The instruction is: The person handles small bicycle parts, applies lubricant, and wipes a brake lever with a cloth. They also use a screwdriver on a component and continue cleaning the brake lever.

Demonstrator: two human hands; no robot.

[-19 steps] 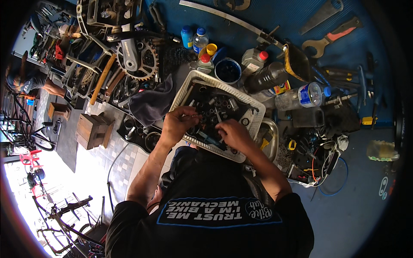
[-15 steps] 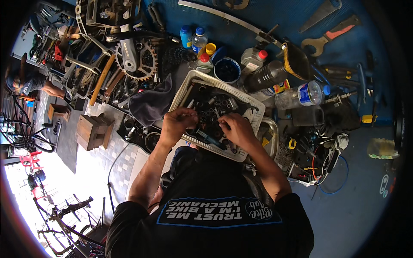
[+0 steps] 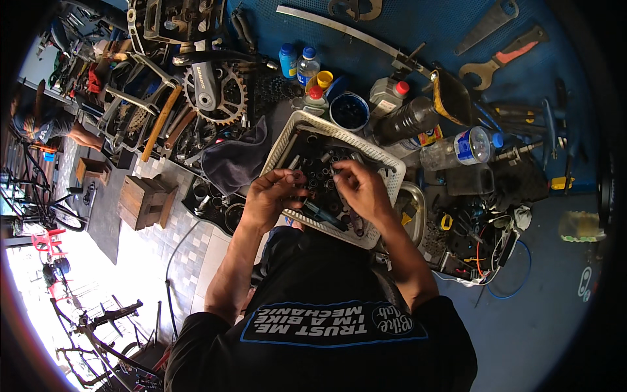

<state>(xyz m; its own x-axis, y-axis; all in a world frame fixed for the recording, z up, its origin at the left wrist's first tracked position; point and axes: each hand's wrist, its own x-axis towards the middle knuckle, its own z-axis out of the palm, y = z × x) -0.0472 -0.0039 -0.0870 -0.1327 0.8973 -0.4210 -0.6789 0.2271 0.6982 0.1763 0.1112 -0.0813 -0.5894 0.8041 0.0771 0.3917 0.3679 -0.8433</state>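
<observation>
In front of me a white plastic basket [image 3: 392,157] with a perforated rim is filled with small dark metal parts [image 3: 320,160], several of them ring-shaped. My left hand [image 3: 271,199] hovers over its near left side, fingers curled toward the thumb; what they hold, if anything, is too small to name. Over the right half, my right hand [image 3: 364,191] has thumb and forefinger bent together in a pinch, and whatever lies between them cannot be made out. A blue-green tool-like piece [image 3: 323,214] lies inside the basket below the hands.
Behind the basket stand an open dark-blue tub [image 3: 349,111], bottles and a grey jug [image 3: 389,97] with a red cap. A dark cloth [image 3: 235,160] and a crank with chainring [image 3: 208,91] lie left. A metal tray [image 3: 415,215] sits right; a wooden stool [image 3: 145,202] stands on the floor.
My right hand has risen slightly toward the far side of the basket. The left hand's fingers have loosened a little and turned toward the basket's middle. The whole view has shifted slightly.
</observation>
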